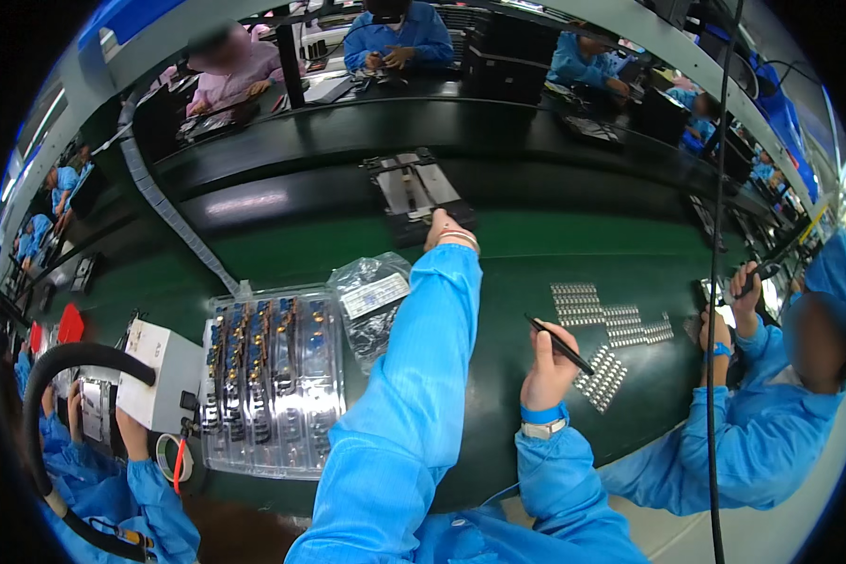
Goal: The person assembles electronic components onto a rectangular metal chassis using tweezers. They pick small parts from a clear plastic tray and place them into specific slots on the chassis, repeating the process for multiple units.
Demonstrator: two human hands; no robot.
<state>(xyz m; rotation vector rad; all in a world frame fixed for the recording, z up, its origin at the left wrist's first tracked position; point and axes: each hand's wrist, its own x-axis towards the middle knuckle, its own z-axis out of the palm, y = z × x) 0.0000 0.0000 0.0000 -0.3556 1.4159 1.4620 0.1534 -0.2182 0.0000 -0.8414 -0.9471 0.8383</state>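
Left of the clear tray [273, 468] stands a white box [155, 395]; right of it, a bag [362, 334]; beyond, the left hand [448, 230] touches a black fixture [428, 188], finger closure unclear; farther right, the right hand [547, 371] pinches a black stick [566, 349].

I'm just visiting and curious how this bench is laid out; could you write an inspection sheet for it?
Surface: dark green workbench.
Work items: black-and-silver device assembly; slim black tool; sheets of small silver pieces; clear plastic tray of small parts.
Clutter: clear plastic bag; white box.
Hands: left hand at the assembly's near edge; right hand gripping the tool.
Cables: black cable hanging at right; black hose at the box.
Surroundings: co-workers at stations.
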